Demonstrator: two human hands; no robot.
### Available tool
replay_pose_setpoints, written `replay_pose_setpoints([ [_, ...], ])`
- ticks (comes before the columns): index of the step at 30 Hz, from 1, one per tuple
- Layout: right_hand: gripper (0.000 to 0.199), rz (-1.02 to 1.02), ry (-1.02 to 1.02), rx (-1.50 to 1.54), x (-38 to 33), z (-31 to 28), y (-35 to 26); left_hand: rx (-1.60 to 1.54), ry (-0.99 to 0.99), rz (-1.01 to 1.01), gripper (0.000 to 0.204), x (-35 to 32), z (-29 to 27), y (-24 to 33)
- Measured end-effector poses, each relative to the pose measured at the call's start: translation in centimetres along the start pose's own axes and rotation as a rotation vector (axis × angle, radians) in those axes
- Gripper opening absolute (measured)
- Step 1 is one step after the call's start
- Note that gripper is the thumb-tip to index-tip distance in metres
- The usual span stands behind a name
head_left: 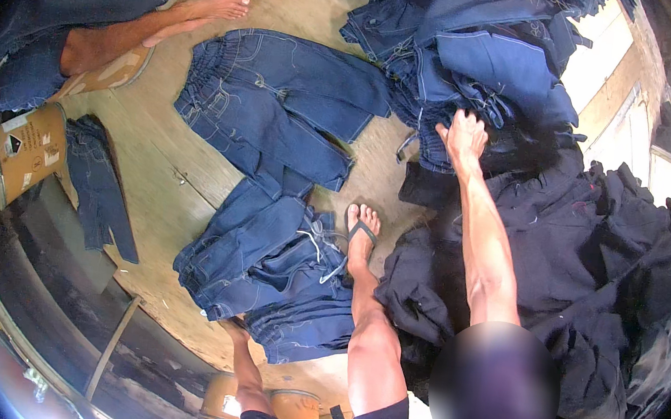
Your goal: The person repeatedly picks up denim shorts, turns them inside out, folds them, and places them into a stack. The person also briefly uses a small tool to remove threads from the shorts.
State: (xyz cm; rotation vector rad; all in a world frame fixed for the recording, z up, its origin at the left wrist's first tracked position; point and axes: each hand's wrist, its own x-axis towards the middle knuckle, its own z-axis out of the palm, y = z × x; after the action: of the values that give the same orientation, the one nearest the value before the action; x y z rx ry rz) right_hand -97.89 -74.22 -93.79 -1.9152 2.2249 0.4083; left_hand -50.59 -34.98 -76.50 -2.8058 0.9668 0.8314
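In the head view I see one hand at work: the worker's right hand (464, 135), knuckles up, at the near edge of a pile of blue denim garments (502, 63). Its fingers curl close together into the cloth, thumb out to the left; the tips are buried, so I cannot tell whether they pinch anything. The left hand is out of sight, its fingers likewise unknown to me.

Just right of and below the fingers spreads one heap of black garments (560, 249). Left of them lies one pair of elastic-waisted denim trousers (281, 106), flat on the floor (160, 166); below-left, a rumpled denim bundle (280, 265) trails white drawstring. Far left is one narrow denim piece (100, 181).

Past that stands one cardboard box (28, 151) with dark printed marks and pale labels. Up and left of the fingers, a co-worker's bare foot (227, 7) rests. The worker's right foot wears one thong sandal (363, 230).
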Motion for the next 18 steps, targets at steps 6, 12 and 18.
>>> replay_pose_setpoints([
  [6,0.050,-0.254,-0.067,-0.032,-1.6,-4.0,2.2,-0.039,0.023,0.008,0.063,-1.8,-3.1,-0.3],
  [12,0.049,-0.360,-0.088,-0.064,-8.0,-11.8,3.9,-0.019,0.180,0.018,0.068,-6.7,-11.3,-8.5],
  [18,0.044,-0.410,-0.061,0.035,-15.1,-23.8,1.3,0.210,0.697,-0.245,0.073,-16.9,-40.6,-26.5],
])
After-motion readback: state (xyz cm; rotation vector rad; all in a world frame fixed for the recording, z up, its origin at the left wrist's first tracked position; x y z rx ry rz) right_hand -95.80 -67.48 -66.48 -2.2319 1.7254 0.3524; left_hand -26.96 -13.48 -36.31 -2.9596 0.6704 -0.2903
